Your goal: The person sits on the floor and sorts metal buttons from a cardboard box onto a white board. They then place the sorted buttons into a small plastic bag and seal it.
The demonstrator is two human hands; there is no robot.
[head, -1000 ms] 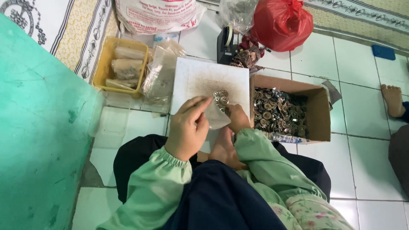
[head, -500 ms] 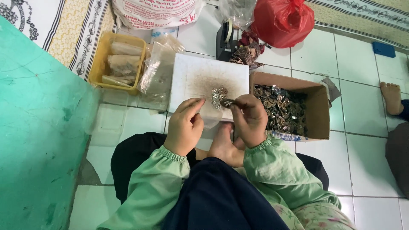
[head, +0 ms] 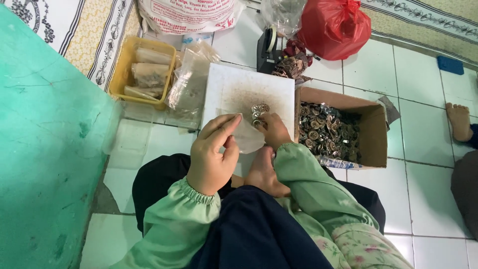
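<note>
My left hand [head: 211, 157] pinches the edge of a small clear plastic bag [head: 247, 138] held over the near side of a white board [head: 234, 82] on the tiled floor. My right hand [head: 274, 130] is just right of it. Its fingertips are curled onto a small pile of round metal pieces [head: 259, 109] lying on the board. The bag's mouth sits right beside that pile. Both arms wear light green sleeves, and my bare foot [head: 264, 174] shows below the hands.
An open cardboard box [head: 379, 130] full of the same metal pieces [head: 326, 132] stands right of the board. A yellow tray [head: 119, 74], loose clear bags [head: 189, 82], a red bag [head: 332, 27] and a tape dispenser [head: 266, 47] lie behind. Green wall at left; another person's foot [head: 459, 121] at right.
My right hand drew out from beneath the left, swung a little toward the box, then came back left onto the small pile. The left hand kept its hold on the bag.
</note>
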